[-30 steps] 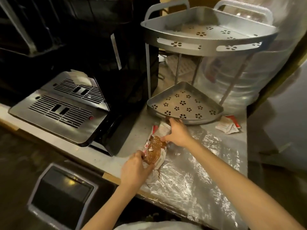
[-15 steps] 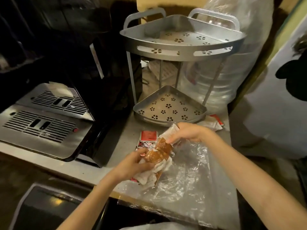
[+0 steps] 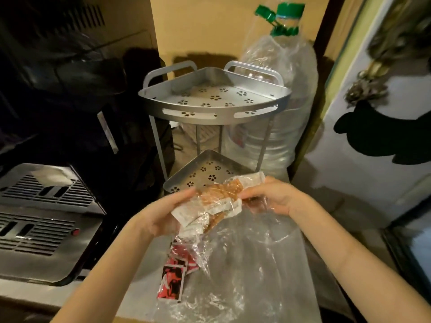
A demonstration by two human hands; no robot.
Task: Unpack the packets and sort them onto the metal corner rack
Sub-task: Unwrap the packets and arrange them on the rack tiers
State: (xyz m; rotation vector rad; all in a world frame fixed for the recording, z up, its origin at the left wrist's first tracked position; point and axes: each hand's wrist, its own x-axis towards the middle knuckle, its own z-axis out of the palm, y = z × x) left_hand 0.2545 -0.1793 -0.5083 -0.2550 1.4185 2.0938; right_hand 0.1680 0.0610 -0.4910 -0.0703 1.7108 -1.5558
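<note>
Both hands hold a bundle of brown-and-white sauce packets (image 3: 219, 199) in clear wrap, lifted above the counter in front of the rack. My left hand (image 3: 163, 217) grips its lower left end. My right hand (image 3: 270, 197) pinches its upper right end. The grey metal corner rack (image 3: 210, 113) stands behind, with two flower-punched shelves; its lower shelf (image 3: 205, 171) is partly hidden by the bundle. Red packets (image 3: 175, 276) lie on the counter below my hands, beside a clear plastic bag (image 3: 245, 264).
A black coffee machine with a steel drip tray (image 3: 44, 220) fills the left. A large clear water bottle (image 3: 286, 108) with a green cap stands right behind the rack. A white door (image 3: 373, 148) is on the right.
Both hands have raised the packet bundle off the counter toward the rack's lower shelf. The view has tilted up and shifted, showing the bottle top and the red packets on the counter.
</note>
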